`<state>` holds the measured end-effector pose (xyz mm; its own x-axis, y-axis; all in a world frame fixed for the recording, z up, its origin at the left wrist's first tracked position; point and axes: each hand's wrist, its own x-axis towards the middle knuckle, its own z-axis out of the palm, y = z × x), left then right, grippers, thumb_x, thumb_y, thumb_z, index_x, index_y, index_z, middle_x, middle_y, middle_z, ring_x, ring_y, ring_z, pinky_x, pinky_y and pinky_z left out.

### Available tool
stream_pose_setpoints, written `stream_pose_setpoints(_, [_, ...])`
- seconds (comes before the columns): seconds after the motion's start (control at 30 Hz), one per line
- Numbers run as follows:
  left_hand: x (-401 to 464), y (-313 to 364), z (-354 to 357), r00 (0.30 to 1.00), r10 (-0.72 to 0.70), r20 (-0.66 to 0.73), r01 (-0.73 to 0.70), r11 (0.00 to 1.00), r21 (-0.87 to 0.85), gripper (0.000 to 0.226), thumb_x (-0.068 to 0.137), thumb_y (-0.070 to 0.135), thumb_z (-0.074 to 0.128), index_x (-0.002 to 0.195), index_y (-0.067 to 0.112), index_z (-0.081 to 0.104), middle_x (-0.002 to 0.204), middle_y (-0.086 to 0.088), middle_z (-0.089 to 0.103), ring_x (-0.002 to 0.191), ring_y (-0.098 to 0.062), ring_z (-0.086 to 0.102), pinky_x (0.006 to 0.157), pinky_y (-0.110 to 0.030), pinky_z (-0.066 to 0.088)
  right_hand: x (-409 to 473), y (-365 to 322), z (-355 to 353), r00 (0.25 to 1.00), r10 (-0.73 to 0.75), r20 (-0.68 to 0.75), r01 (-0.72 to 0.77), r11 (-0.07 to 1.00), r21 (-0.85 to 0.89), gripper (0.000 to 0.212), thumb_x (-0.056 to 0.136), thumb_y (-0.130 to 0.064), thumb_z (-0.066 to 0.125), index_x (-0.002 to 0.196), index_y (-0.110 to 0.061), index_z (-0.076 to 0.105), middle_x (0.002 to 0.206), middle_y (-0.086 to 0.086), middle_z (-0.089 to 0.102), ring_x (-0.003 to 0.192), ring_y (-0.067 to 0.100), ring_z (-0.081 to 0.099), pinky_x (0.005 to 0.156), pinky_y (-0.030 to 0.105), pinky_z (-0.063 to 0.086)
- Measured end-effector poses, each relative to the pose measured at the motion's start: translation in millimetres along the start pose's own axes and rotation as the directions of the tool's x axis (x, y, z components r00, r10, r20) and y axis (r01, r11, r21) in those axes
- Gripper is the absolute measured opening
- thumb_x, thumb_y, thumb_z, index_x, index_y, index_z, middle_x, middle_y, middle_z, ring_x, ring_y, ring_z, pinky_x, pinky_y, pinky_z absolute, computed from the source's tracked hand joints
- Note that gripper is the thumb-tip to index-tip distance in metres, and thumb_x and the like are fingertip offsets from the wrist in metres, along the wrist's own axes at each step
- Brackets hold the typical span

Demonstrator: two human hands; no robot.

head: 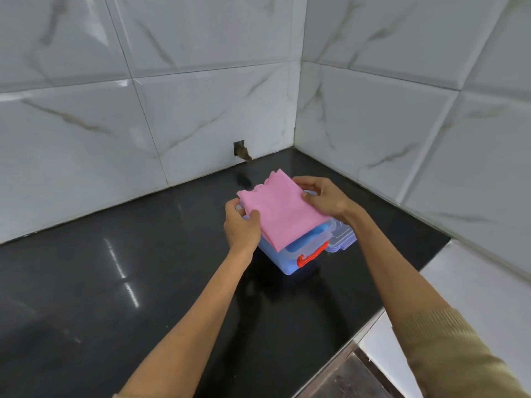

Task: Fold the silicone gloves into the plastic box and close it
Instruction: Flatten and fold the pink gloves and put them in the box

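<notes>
Both hands are holding the folded pink gloves (283, 209) flat over the open blue box (283, 261), which is sitting on the black tabletop (115, 268) near the corner of the tiled walls (201, 110). The left hand (241, 229) is pinching the near-left edge of the gloves, thumb on top and fingers (234, 203) curled underneath. The right hand (323, 198) is gripping the right edge, its fingers wrapping the far side.

The gloves are looking light, soft and floppy, likely a little tacky and springy, so the fold will probably be trying to open once let go. Holding opposite edges, as now, seems the best way to keep the stack together; pressing down on the middle should seat it.

The bundle is overhanging the box rim at the far side, so it may need one more fold or some tucking in. The clear lid (342, 237) is lying just beside the box on the right, and a red latch (311, 255) is facing the person. The tabletop is offering open room to the left and front; the walls are closing in behind and to the right.
</notes>
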<state>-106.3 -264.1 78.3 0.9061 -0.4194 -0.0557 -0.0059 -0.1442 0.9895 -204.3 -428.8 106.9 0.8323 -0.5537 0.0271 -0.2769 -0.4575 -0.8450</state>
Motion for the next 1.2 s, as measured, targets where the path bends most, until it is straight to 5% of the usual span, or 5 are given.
stream_pose_setpoints(0.3, [-7.4,4.0,14.2,0.997,0.057,0.06,-0.081,0.835,0.544,0.054,0.087,0.013,0.058,0.134,0.014,0.031,0.127,-0.009,0.054,0.118,-0.032,0.048,0.099,-0.046,0.039,8.0,2.0,14.4,0.991,-0.101,-0.087,0.064,0.932,-0.357,0.05,0.092,0.007,0.037,0.138,-0.01,0.045,0.144,0.009,0.047,0.131,0.027,0.043,0.108,0.036,0.032])
stream_pose_setpoints(0.43, [-17.4,-1.9,27.1,0.989,0.151,0.01,-0.11,0.672,0.733,0.071,0.087,0.016,0.061,0.144,0.013,0.018,0.138,-0.015,0.039,0.12,-0.03,0.043,0.095,-0.042,0.038,6.1,7.0,35.7,0.98,-0.186,-0.066,0.082,0.691,-0.718,0.055,0.093,-0.003,0.038,0.146,-0.016,0.029,0.147,0.005,0.042,0.122,0.03,0.049,0.101,0.041,0.038])
stream_pose_setpoints(0.7, [-12.3,-8.1,32.9,0.984,0.163,0.07,-0.149,0.544,0.826,0.081,0.087,0.033,0.063,0.148,0.011,0.013,0.152,-0.017,0.019,0.127,-0.03,0.038,0.099,-0.04,0.036,10.6,20.9,50.8,0.998,-0.058,0.024,0.046,0.416,-0.908,0.054,0.102,-0.031,0.017,0.15,-0.011,0.004,0.16,0.005,0.012,0.147,0.026,0.005,0.119,0.044,-0.001])
stream_pose_setpoints(1.0, [-9.5,-7.5,32.3,0.982,0.114,0.152,-0.19,0.559,0.807,0.062,0.094,0.027,0.053,0.147,0.022,0.021,0.159,-0.013,0.005,0.145,-0.036,0.012,0.111,-0.046,0.028,11.5,21.1,58.2,0.966,0.173,0.192,0.124,0.341,-0.932,0.067,0.1,-0.045,0.011,0.146,-0.006,-0.016,0.158,0.009,-0.016,0.146,0.02,-0.015,0.117,0.034,-0.011])
stream_pose_setpoints(1.2, [0.2,-3.2,29.2,0.969,-0.089,0.231,-0.174,0.422,0.89,0.066,0.093,0.034,0.049,0.149,0.017,0.019,0.16,-0.006,-0.013,0.146,-0.036,-0.008,0.111,-0.065,0.006,18.9,17.4,76.3,0.921,0.349,0.175,0.059,0.32,-0.946,0.073,0.098,-0.047,0.017,0.146,-0.003,-0.017,0.157,0.011,-0.02,0.146,0.022,-0.016,0.117,0.033,-0.012])
